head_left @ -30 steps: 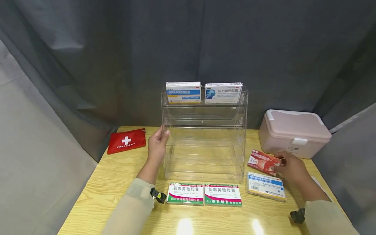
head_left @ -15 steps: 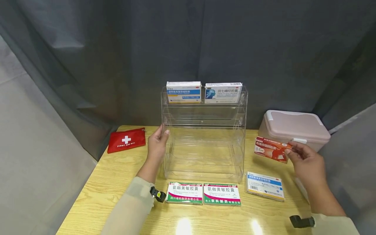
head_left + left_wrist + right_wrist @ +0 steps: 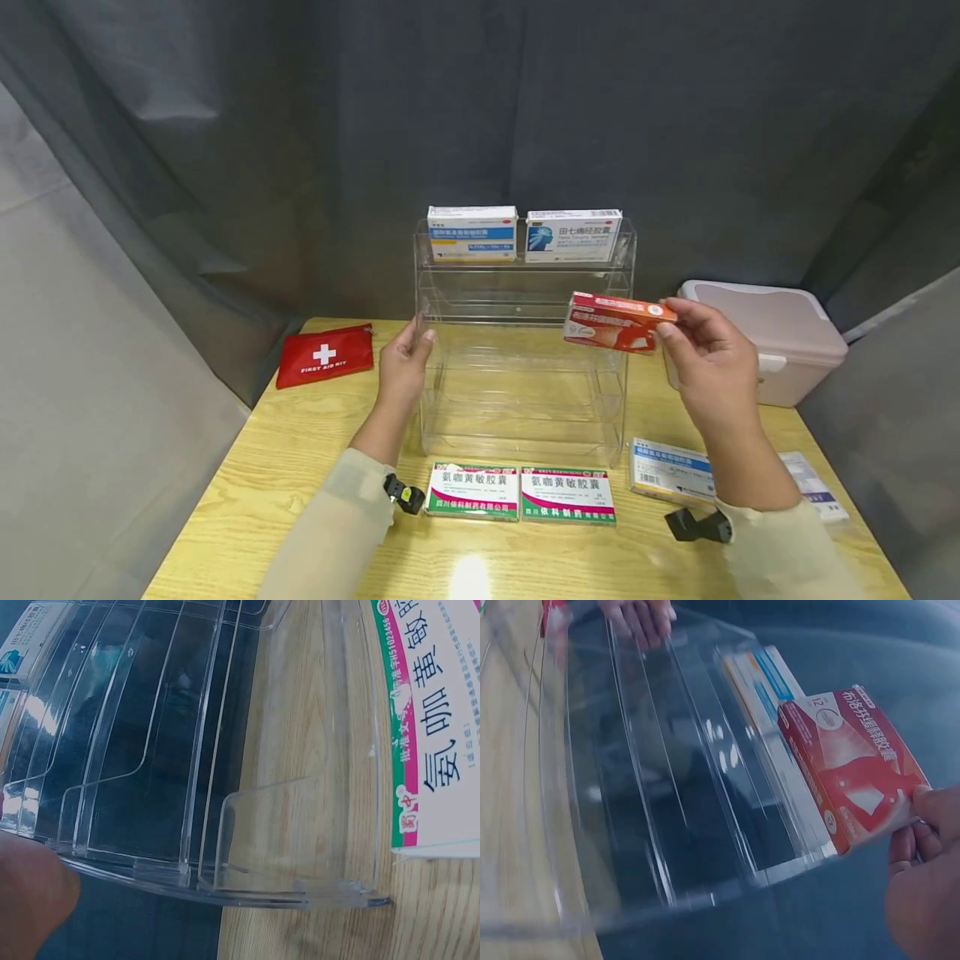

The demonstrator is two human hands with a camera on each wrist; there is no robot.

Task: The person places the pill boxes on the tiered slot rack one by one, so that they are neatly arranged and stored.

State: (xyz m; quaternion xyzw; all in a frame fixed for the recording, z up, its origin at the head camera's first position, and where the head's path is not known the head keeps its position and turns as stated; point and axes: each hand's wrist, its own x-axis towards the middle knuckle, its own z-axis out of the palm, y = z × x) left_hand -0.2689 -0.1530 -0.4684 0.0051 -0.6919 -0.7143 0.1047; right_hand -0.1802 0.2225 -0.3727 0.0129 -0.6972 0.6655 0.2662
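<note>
A clear tiered rack [image 3: 517,442] stands mid-table, with a blue-and-white box [image 3: 472,235] and a white box [image 3: 573,237] in its top tier. My left hand [image 3: 402,375] grips the rack's left side; its thumb [image 3: 37,892] shows at that edge in the left wrist view. My right hand [image 3: 716,367] pinches the right end of a red box [image 3: 611,323], held up off the table in front of the rack's right side. The right wrist view shows the red box [image 3: 855,769] between thumb and fingers.
Two green-and-white boxes [image 3: 472,492] [image 3: 567,496] lie before the rack. Right of them are a blue-and-white box [image 3: 667,471] and a pale box [image 3: 813,487]. A pink case [image 3: 802,367] stands back right, a red pouch [image 3: 326,357] back left.
My right hand has lifted the red box off the table and carried it up and left to the rack. My left hand has stayed on the rack's side.
</note>
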